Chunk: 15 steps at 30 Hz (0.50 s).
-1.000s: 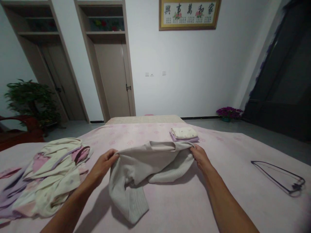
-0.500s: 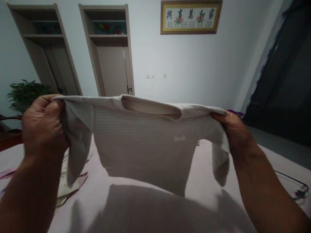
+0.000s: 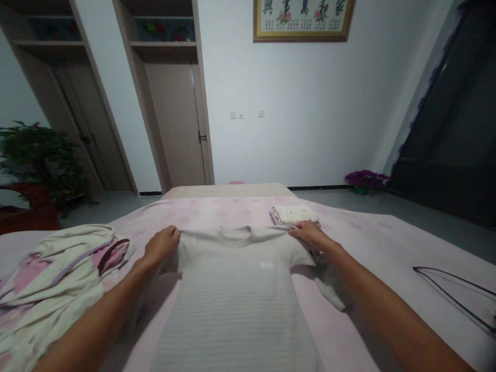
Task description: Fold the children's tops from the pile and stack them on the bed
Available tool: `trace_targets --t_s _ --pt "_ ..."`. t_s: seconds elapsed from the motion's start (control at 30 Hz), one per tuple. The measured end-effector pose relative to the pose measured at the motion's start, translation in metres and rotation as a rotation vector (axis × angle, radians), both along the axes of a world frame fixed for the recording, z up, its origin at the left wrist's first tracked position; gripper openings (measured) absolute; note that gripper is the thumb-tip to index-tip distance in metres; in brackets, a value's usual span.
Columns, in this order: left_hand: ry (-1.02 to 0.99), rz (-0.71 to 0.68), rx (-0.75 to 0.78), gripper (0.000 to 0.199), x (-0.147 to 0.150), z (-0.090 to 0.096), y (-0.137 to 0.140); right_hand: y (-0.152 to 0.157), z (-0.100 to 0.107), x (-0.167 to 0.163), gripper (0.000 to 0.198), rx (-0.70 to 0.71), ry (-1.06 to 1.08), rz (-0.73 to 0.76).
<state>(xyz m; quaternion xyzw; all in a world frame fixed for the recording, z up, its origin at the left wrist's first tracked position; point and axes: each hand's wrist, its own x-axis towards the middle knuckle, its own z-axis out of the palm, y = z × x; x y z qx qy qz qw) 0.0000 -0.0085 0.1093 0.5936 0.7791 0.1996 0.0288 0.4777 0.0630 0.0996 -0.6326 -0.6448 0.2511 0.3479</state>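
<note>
Pale grey and finely striped, the shirt [image 3: 244, 305] is spread out over the pink cover [image 3: 372, 248], collar at the far end; how much of it touches, I can't tell from my feed. I see the left hand [image 3: 160, 243] pinching one shoulder, the right hand [image 3: 310, 232] the other. On the floor, a green pot [image 3: 360, 190] holds purple flowers [image 3: 366, 178]. Forearms hide parts of the sleeves, the bottom edge crops the hem, and the dark hanger [image 3: 453, 299] runs out of view at right
</note>
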Motion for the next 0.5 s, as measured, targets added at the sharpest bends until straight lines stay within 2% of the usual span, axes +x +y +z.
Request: trace_targets --t_s 0.03,0.1,0.23,0.33,0.4,0.5 --pt "0.015 0.014 -0.035 0.028 -0.001 -0.017 0.006 0.007 -0.015 -0.001 0.024 0.004 -0.024 -0.012" --pt "0.035 0.045 -0.07 0.031 -0.004 -0.037 0.016 0.022 -0.033 -0.004 0.024 0.016 -0.047 -0.027" --pt "0.072 0.119 -0.082 0.039 -0.018 -0.045 0.036 0.048 -0.04 -0.016 0.027 0.061 -0.107 -0.065" --pt "0.109 0.148 -0.1 0.039 -0.018 -0.048 0.046 0.057 -0.044 -0.026 0.022 0.067 -0.18 -0.078" --pt "0.177 0.094 -0.061 0.042 -0.008 -0.055 0.047 0.055 -0.052 -0.027 0.017 0.061 -0.223 -0.085" --pt "0.249 -0.145 0.039 0.047 0.02 -0.069 0.042 0.046 -0.062 -0.013 0.021 0.057 -0.248 -0.105"
